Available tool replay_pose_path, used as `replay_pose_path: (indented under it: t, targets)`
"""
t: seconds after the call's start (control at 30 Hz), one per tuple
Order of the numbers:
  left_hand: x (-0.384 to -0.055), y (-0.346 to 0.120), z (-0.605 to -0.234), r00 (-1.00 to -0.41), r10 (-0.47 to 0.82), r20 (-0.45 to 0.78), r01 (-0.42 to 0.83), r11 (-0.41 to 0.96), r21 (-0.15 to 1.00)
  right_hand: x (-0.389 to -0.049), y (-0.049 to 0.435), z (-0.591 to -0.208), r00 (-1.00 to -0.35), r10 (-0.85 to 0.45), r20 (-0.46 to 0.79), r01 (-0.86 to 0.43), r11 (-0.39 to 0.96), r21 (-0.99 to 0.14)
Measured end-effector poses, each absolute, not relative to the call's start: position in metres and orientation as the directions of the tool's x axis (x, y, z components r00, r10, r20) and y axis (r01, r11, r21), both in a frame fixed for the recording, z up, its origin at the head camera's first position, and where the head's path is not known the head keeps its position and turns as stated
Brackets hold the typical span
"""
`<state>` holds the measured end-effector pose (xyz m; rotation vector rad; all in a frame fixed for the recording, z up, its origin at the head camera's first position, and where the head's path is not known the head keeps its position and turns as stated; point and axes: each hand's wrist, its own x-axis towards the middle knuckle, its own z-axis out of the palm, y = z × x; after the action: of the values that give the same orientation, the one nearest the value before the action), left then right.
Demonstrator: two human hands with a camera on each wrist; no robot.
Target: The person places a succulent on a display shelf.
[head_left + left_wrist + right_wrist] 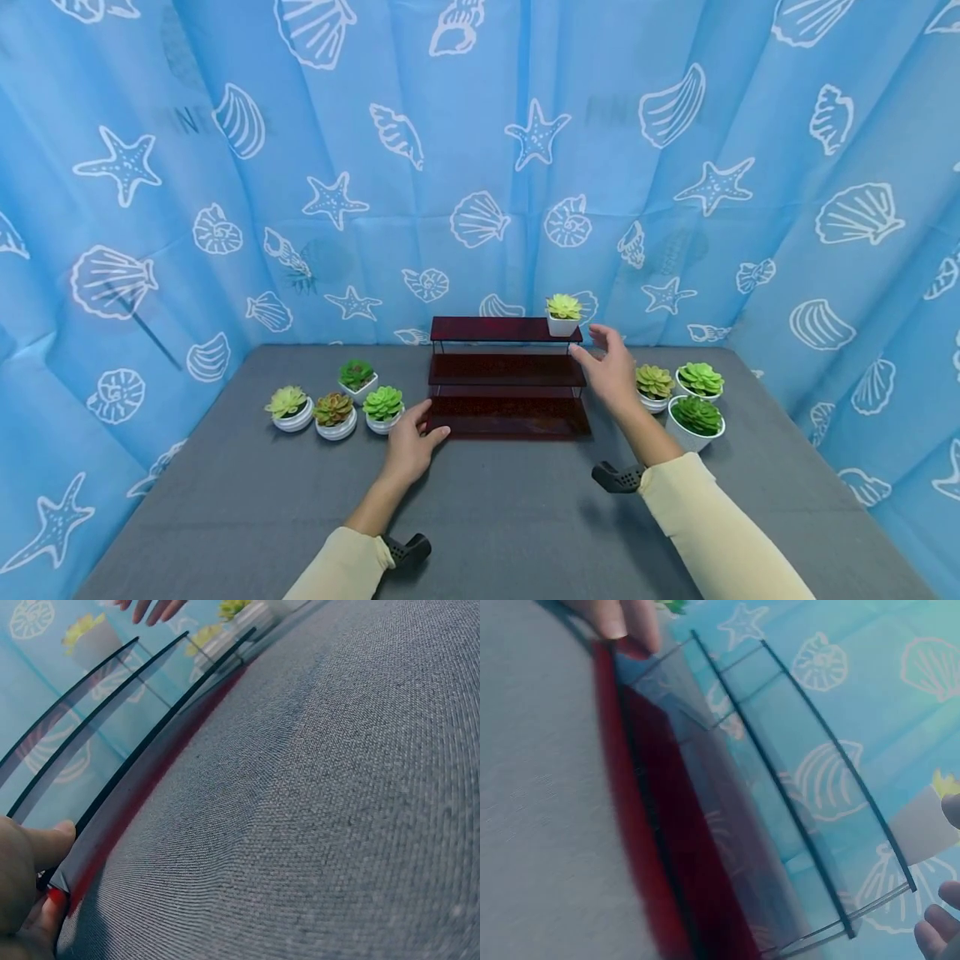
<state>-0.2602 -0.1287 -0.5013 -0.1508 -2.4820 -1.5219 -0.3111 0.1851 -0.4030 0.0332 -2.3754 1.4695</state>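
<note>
Four small plants stand at left. Next, the left hand reaches forward, thumb and fingers pinching the bottom step's left end on a shelf. That shelf, dark red and three-stepped, bears a pale green potted plant at its top right end. Just beside it hovers the right hand, fingers apart, holding nothing, near three other plants.

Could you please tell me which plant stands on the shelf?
The yellow-green succulent at the right end of the top tier; the other plants all stand on the grey tabletop.
</note>
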Motion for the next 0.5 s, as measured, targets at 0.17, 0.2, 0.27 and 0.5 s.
replay_pose_path:
  t: [0.17, 0.2, 0.27, 0.5]
  targets:
    - [-0.26, -0.128, -0.501, -0.972, -0.024, 0.235, 0.199, 0.453, 0.869, -0.295, 0.195, -0.412, -0.912, 0.141, 0.384, -0.243, 0.568, -0.786]
    - [-0.26, -0.128, -0.501, -0.971, -0.021, 0.238, 0.203, 0.456, 0.867, -0.292, 0.197, -0.414, -0.901, 0.137, 0.412, -0.257, 0.596, -0.761]
    - [-0.26, -0.128, -0.501, -0.973, -0.023, 0.23, 0.196, 0.451, 0.871, -0.285, 0.202, -0.417, -0.865, 0.121, 0.487, -0.302, 0.65, -0.698]
    - [-0.259, -0.127, -0.501, -0.971, -0.032, 0.238, 0.197, 0.46, 0.866, -0.267, 0.226, -0.426, -0.697, 0.029, 0.716, -0.457, 0.752, -0.475]
